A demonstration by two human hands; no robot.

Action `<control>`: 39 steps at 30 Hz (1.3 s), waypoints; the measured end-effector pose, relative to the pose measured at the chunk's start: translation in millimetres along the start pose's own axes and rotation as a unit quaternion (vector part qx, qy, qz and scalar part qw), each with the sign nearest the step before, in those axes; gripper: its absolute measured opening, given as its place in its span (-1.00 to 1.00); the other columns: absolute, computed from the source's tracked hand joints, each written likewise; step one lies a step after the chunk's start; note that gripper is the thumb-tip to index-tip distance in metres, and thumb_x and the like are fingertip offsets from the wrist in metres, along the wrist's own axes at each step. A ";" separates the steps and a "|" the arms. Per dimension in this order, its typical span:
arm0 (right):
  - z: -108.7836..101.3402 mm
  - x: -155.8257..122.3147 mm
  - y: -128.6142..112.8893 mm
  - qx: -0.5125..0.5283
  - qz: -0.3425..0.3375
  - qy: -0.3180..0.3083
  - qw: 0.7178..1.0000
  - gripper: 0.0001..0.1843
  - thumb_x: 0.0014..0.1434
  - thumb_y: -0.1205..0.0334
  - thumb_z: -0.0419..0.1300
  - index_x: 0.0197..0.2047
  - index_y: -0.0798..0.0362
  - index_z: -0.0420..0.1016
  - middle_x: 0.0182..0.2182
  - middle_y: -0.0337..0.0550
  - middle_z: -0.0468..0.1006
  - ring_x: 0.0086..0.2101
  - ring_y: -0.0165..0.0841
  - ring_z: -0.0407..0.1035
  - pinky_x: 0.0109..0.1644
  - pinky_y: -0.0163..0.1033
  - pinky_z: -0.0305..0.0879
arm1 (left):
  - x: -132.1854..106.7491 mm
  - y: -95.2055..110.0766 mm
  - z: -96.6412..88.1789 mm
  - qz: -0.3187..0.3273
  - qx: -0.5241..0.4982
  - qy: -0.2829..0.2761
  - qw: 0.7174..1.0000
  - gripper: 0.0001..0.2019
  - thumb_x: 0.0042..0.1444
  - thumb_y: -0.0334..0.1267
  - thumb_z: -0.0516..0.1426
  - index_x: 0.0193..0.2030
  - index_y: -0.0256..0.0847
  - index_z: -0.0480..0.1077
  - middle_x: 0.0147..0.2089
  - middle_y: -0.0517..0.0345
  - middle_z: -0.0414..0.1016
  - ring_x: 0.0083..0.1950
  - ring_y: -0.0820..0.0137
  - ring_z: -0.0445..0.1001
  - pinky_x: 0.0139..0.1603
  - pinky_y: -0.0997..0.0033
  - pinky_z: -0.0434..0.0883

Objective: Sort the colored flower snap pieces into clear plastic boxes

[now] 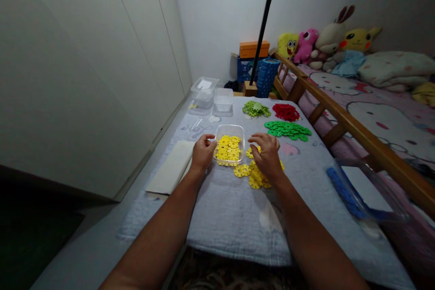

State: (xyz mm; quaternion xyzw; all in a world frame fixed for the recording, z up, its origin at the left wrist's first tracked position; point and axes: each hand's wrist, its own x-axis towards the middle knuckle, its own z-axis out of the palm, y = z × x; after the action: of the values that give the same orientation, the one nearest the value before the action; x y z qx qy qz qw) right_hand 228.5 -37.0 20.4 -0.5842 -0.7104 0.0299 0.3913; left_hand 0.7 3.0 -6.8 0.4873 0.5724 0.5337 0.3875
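A clear plastic container stands in the middle of the table with yellow snowflake-shaped discs inside. My left hand pinches the left rim of this container between thumb and fingers. To its right, my right hand hovers over a loose pile of yellow snowflake discs, its thumb and fingers apart. I see nothing between those fingers. Part of the pile is hidden beneath the right hand. One yellow disc lies flat between the pile and the container.
Light green discs, red discs and green discs lie in heaps at the back right. Clear containers stand at the back left. A folded cream sheet lies left; a lidded box with blue pieces sits right, near the wooden bed rail.
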 end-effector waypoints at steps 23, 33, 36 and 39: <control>-2.5 -6.4 12.6 -0.041 -0.036 -0.354 0.933 -0.76 0.25 0.25 0.29 -0.04 -0.01 0.74 -0.06 -0.01 0.63 0.04 -0.12 0.40 0.19 -0.03 0.19 | 0.7 -0.8 -0.1 0.004 0.008 0.020 1.000 -0.73 -0.02 -0.15 0.22 -0.18 -0.21 0.51 -0.54 0.38 0.21 -0.49 0.45 0.25 -0.41 0.45 0.17; -20.9 5.9 32.0 0.235 0.109 -0.082 0.962 -0.82 0.09 0.08 0.29 -0.27 -0.03 0.49 -0.39 -0.26 0.52 -0.32 -0.28 0.43 -0.16 -0.19 0.37 | -1.1 2.0 1.0 -0.001 0.000 0.014 1.000 -0.74 -0.02 -0.17 0.22 -0.18 -0.20 0.50 -0.54 0.38 0.21 -0.50 0.46 0.23 -0.43 0.47 0.15; -15.7 5.3 14.0 0.216 0.080 -0.021 0.973 -0.85 0.17 0.08 0.26 -0.34 -0.05 0.43 -0.35 -0.21 0.56 -0.24 -0.24 0.44 -0.02 -0.13 0.35 | -1.9 3.1 1.5 -0.005 -0.001 0.012 1.000 -0.74 -0.03 -0.17 0.23 -0.18 -0.20 0.50 -0.54 0.39 0.20 -0.50 0.46 0.23 -0.43 0.47 0.15; -7.4 2.4 -4.7 0.159 0.027 -0.029 0.986 -0.92 0.23 0.17 0.23 -0.31 -0.06 0.50 -0.29 -0.16 0.62 -0.15 -0.18 0.44 0.14 -0.03 0.27 | -1.9 2.5 1.4 -0.006 -0.003 0.012 1.000 -0.73 -0.03 -0.16 0.23 -0.17 -0.21 0.50 -0.54 0.39 0.20 -0.50 0.47 0.22 -0.43 0.48 0.15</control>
State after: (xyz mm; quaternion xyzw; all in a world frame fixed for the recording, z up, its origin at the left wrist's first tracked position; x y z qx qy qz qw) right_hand 229.1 -39.5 29.1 -0.5325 -0.6914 0.1706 0.4575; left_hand 2.8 1.4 -4.6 0.4761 0.5780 0.5388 0.3859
